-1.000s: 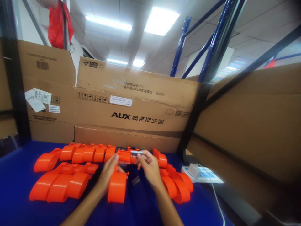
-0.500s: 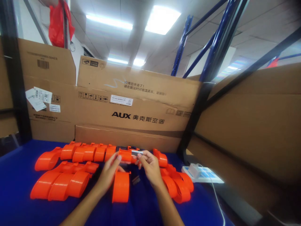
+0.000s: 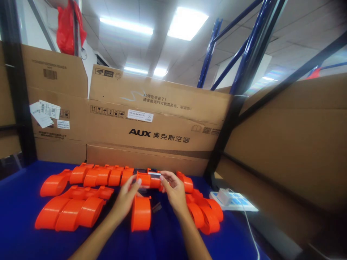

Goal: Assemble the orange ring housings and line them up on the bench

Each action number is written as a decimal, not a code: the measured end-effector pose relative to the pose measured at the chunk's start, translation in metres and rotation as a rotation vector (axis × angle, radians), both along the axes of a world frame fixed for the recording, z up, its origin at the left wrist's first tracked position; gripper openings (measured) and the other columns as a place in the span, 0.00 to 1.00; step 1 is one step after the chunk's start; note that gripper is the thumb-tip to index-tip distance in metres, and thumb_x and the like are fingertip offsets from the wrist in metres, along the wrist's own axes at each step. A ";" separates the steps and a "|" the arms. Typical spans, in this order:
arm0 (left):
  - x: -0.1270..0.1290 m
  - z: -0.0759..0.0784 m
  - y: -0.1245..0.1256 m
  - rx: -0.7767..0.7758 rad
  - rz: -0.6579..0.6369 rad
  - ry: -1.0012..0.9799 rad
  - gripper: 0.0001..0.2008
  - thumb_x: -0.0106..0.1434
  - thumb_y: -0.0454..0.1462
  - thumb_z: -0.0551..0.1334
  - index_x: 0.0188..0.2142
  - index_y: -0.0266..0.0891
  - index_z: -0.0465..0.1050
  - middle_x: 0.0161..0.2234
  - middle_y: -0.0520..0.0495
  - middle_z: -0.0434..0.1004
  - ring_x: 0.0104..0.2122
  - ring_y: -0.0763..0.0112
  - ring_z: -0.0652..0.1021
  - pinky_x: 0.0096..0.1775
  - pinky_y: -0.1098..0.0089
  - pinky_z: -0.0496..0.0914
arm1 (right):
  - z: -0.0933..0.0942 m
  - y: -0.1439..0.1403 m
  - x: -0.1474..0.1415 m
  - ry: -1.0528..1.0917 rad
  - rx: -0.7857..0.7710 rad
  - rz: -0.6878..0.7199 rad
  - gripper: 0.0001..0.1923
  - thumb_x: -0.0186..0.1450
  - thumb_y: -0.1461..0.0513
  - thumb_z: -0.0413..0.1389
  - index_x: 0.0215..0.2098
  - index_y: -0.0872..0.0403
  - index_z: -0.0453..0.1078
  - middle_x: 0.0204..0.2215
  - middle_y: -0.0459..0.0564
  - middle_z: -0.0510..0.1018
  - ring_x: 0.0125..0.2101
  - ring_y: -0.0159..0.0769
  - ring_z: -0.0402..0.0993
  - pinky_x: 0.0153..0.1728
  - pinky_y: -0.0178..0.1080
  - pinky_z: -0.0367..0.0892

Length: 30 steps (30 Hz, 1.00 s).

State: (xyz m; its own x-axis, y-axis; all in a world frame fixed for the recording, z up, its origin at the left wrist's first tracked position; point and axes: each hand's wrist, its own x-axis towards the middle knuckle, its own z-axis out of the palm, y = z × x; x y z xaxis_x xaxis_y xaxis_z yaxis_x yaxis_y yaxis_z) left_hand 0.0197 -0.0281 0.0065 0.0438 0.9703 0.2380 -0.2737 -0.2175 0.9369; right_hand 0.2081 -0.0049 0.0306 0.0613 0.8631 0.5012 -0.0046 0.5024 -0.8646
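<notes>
An orange plastic housing (image 3: 141, 213) stands on end on the blue table (image 3: 18, 209), held between both hands. My left hand (image 3: 125, 198) grips its left side. My right hand (image 3: 173, 190) pinches a small silver strip (image 3: 155, 174) at the top of the housing. A small dark part (image 3: 156, 207) lies on the table between my wrists.
Rows of orange housings lie at the left (image 3: 70, 213), along the back (image 3: 103, 176) and at the right (image 3: 206, 215). A white charger on a power strip (image 3: 230, 198) with a white cable sits at the right. Cardboard boxes (image 3: 151, 126) wall the back and right.
My right hand has brought the silver strip slightly left, onto the top of the housing. The housing has shifted a little right and stands more upright.
</notes>
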 end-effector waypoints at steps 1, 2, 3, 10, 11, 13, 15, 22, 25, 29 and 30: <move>0.000 0.000 0.000 -0.008 0.002 -0.005 0.27 0.62 0.54 0.61 0.53 0.38 0.69 0.29 0.46 0.82 0.23 0.68 0.77 0.28 0.72 0.69 | 0.001 0.000 0.001 0.004 0.002 -0.018 0.19 0.59 0.52 0.65 0.44 0.55 0.76 0.33 0.51 0.80 0.25 0.32 0.70 0.19 0.32 0.64; 0.000 -0.001 0.001 -0.015 -0.001 -0.011 0.28 0.62 0.54 0.62 0.53 0.38 0.69 0.28 0.47 0.81 0.23 0.68 0.77 0.28 0.72 0.69 | 0.001 0.000 0.001 0.007 0.003 -0.032 0.19 0.59 0.52 0.65 0.43 0.55 0.76 0.32 0.50 0.80 0.24 0.32 0.69 0.19 0.32 0.64; 0.000 -0.001 0.001 -0.022 -0.004 -0.016 0.28 0.62 0.54 0.62 0.53 0.38 0.69 0.29 0.47 0.81 0.23 0.68 0.77 0.28 0.71 0.69 | 0.002 -0.001 0.002 0.010 0.001 -0.042 0.18 0.59 0.52 0.65 0.42 0.55 0.77 0.30 0.50 0.79 0.23 0.31 0.68 0.20 0.32 0.64; -0.002 -0.003 0.003 -0.059 -0.001 -0.035 0.30 0.60 0.55 0.63 0.54 0.37 0.69 0.32 0.44 0.83 0.23 0.68 0.76 0.28 0.71 0.68 | 0.003 -0.002 0.004 -0.010 0.004 -0.048 0.16 0.61 0.51 0.63 0.38 0.55 0.80 0.21 0.44 0.73 0.19 0.30 0.64 0.21 0.34 0.61; -0.003 -0.002 0.003 -0.055 -0.004 -0.028 0.31 0.60 0.55 0.63 0.54 0.37 0.69 0.33 0.44 0.83 0.23 0.68 0.76 0.28 0.70 0.68 | 0.003 -0.003 0.004 -0.016 0.007 -0.038 0.16 0.61 0.51 0.63 0.39 0.55 0.80 0.21 0.44 0.73 0.19 0.30 0.64 0.21 0.34 0.61; -0.003 -0.001 0.004 -0.042 -0.002 -0.011 0.31 0.60 0.55 0.63 0.55 0.37 0.70 0.34 0.42 0.83 0.23 0.67 0.76 0.28 0.70 0.68 | 0.002 -0.003 0.004 -0.023 0.021 -0.007 0.15 0.62 0.52 0.62 0.39 0.54 0.80 0.24 0.46 0.75 0.20 0.30 0.65 0.21 0.34 0.62; -0.004 0.000 0.005 -0.026 0.001 0.004 0.33 0.59 0.56 0.63 0.56 0.37 0.70 0.36 0.41 0.84 0.23 0.67 0.76 0.28 0.69 0.68 | 0.002 -0.004 0.004 -0.028 0.041 0.025 0.13 0.62 0.53 0.62 0.36 0.54 0.80 0.30 0.48 0.78 0.20 0.29 0.65 0.22 0.34 0.63; -0.003 0.004 0.001 0.004 -0.008 0.025 0.32 0.59 0.55 0.64 0.55 0.36 0.72 0.38 0.39 0.84 0.22 0.67 0.76 0.26 0.70 0.67 | 0.007 -0.010 0.001 -0.073 0.076 0.064 0.13 0.62 0.54 0.62 0.24 0.53 0.78 0.40 0.54 0.80 0.35 0.40 0.74 0.25 0.34 0.65; -0.003 0.005 -0.001 0.032 -0.036 0.047 0.29 0.62 0.53 0.62 0.55 0.37 0.72 0.39 0.39 0.84 0.22 0.67 0.76 0.26 0.71 0.67 | 0.010 -0.012 -0.001 -0.095 0.077 0.074 0.17 0.62 0.53 0.62 0.19 0.53 0.76 0.41 0.54 0.81 0.38 0.42 0.75 0.26 0.35 0.67; -0.004 0.005 0.000 0.025 -0.049 0.065 0.29 0.62 0.52 0.62 0.56 0.37 0.71 0.37 0.40 0.84 0.24 0.65 0.78 0.27 0.69 0.69 | 0.009 -0.014 -0.003 -0.131 0.067 0.087 0.19 0.61 0.52 0.62 0.16 0.52 0.75 0.41 0.53 0.81 0.38 0.42 0.74 0.27 0.36 0.68; -0.004 0.004 0.000 0.026 -0.056 0.067 0.29 0.62 0.52 0.63 0.56 0.37 0.71 0.37 0.40 0.84 0.24 0.65 0.78 0.28 0.69 0.69 | 0.008 -0.014 -0.004 -0.143 0.065 0.096 0.20 0.62 0.52 0.61 0.16 0.52 0.74 0.41 0.53 0.80 0.38 0.42 0.74 0.28 0.36 0.68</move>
